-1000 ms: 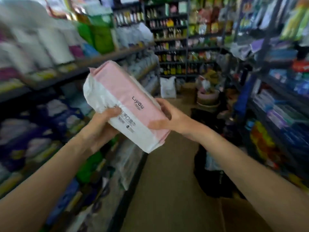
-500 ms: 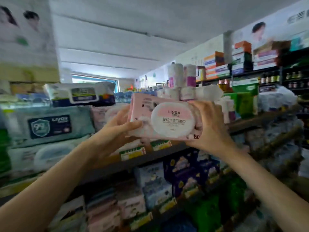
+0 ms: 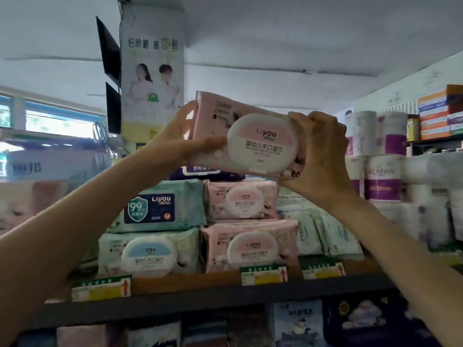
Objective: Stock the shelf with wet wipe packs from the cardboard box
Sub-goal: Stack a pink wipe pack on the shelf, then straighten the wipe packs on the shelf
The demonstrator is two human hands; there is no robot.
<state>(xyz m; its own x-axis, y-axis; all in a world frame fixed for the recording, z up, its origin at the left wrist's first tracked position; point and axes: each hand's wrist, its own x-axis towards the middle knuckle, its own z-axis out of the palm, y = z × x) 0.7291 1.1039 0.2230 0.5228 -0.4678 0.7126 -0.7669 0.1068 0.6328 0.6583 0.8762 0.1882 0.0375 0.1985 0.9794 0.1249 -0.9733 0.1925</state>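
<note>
Lifting since 1 s ago, when the pack sat low over the aisle, both hands now hold the pink wipe pack [image 3: 246, 136] above the shelf's pink stack [image 3: 246, 221]: left hand [image 3: 180, 144] grips its left end w/ thumb across the front, right hand [image 3: 319, 151] curls round the right end. Pack's tilted, not touching the stack yet. Behind the stack, a dark pack [image 3: 200, 171]; further right, paper rolls [image 3: 380, 156]. Placement looks imminent.

I count three pink wet wipe packs: one in my hands [image 3: 260, 144] and two stacked [image 3: 241, 200] [image 3: 250, 246] on the shelf [image 3: 200, 296] below it. Left of that stack sit two pale green packs [image 3: 160, 206] [image 3: 150, 251]. Three price tags [image 3: 101, 288] [image 3: 263, 274] [image 3: 323, 269] line the shelf edge.
</note>
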